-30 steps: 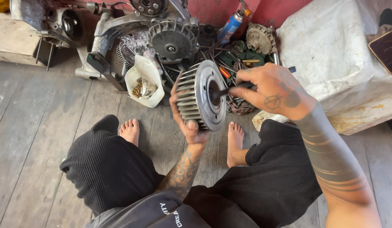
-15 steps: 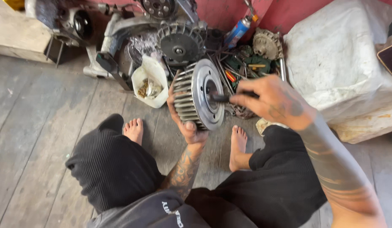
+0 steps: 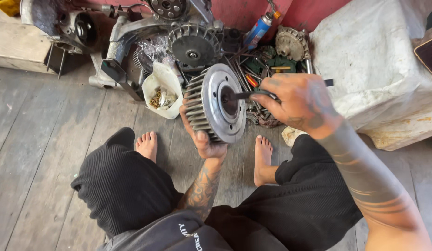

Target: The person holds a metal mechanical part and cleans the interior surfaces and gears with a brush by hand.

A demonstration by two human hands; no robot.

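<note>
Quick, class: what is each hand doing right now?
Left hand: closed on round finned grey metal flywheel.
Right hand: closed on thin dark metal tool.

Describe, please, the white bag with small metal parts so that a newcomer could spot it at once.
Start at the engine casing against the red wall, then drop to the plank floor before it. The white bag stands open there, just beyond the finned metal wheel held in the left hand; it alone is soft, white and filled with brassy bits.

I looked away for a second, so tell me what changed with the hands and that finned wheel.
The right hand, which lay over the finned wheel a second ago, has drawn back to the right and now pushes a dark tool into the wheel's centre hole. The left hand still grips the wheel from below; the person's bare feet stay on the boards.
</note>
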